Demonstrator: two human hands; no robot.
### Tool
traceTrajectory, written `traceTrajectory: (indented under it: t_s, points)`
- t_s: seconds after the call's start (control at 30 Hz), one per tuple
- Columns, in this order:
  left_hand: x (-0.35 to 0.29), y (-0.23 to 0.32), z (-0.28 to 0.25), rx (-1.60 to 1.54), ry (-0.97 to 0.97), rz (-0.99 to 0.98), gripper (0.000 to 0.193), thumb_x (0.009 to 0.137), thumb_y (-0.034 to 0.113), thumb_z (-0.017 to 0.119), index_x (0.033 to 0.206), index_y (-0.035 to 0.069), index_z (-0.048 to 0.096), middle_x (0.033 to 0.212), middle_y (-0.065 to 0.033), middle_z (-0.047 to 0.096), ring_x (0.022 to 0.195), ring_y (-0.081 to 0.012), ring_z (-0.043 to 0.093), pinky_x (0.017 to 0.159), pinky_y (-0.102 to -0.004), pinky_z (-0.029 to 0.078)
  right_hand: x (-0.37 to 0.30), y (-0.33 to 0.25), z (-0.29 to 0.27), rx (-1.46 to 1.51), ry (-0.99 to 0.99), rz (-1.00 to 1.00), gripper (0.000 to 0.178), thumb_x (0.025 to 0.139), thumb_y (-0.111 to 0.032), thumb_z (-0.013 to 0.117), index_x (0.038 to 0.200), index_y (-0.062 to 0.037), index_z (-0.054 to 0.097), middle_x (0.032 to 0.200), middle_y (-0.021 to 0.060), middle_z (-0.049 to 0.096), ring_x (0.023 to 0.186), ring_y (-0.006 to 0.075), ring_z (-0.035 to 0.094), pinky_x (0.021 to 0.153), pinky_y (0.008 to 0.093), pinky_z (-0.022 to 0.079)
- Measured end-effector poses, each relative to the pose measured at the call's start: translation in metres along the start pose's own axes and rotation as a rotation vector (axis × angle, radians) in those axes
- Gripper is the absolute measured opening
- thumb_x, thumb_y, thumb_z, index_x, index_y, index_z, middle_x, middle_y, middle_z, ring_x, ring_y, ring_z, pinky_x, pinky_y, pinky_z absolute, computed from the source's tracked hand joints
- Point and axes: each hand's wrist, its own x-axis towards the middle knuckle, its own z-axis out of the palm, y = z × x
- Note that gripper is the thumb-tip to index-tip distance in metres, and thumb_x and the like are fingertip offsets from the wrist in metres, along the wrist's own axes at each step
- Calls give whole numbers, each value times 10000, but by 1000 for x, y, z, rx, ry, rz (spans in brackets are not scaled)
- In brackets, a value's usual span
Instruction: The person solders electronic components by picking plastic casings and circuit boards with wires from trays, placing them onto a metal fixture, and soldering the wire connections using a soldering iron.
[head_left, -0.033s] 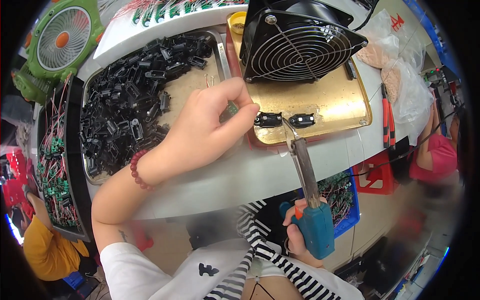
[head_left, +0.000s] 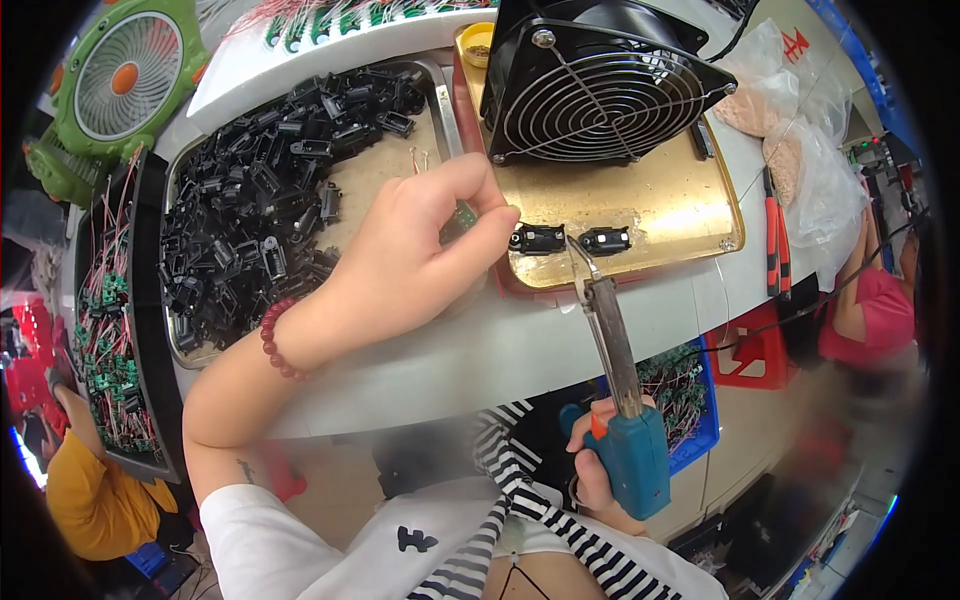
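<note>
My left hand is closed, thumb and forefinger pinched at the left end of a black plastic housing. A small green circuit board shows in the gap between its fingers, mostly hidden by them; thin wire ends stick up behind the hand. My right hand grips a teal soldering gun by its handle. The gun's bent tip reaches the right end of that housing; I cannot tell if it touches. A second black housing lies just right of the tip, on the gold metal tray.
A black fan with a wire guard stands on the gold tray. Left is a metal tray heaped with black housings, then a black bin of wired boards and a green fan. Red-handled pliers and plastic bags lie right.
</note>
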Motion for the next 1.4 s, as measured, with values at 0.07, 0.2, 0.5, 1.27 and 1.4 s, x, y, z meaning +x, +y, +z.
traceTrajectory:
  t_s: [0.07,0.2,0.5,1.27,1.4]
  points:
    - [0,-1,1,9,18,31,175,926,125,603,834,-17,555,737,-26,580,702,-71,501,643,-250,421,1,-2,0,46,38,7,219,722,-92,655,923,-8,644,767,25,643,843,247,574,784,369,462]
    - [1,-1,2,31,14,44,176,926,125,602,835,-18,554,735,-28,580,701,-73,503,642,-253,421,1,-1,7,127,133,-4,236,745,-110,655,956,-5,649,711,13,636,832,242,572,777,362,462]
    - [2,1,-7,-196,-74,-15,137,927,119,613,856,7,578,802,-10,559,744,-57,508,646,-253,429,-5,6,2,165,93,-37,308,802,-146,647,1074,-7,607,716,23,640,829,224,556,791,360,448]
    - [2,3,-28,524,-166,568,240,713,98,768,840,76,565,1067,-104,511,949,-280,519,792,-361,462,0,17,-2,256,66,-53,338,821,-174,657,1106,-5,589,844,76,605,744,190,588,747,339,459]
    - [9,-1,-21,692,33,711,251,696,128,790,833,90,583,1054,-90,512,956,-291,494,827,-365,434,1,12,-3,202,72,-41,327,825,-188,654,1097,-15,599,768,60,619,775,194,567,795,352,435]
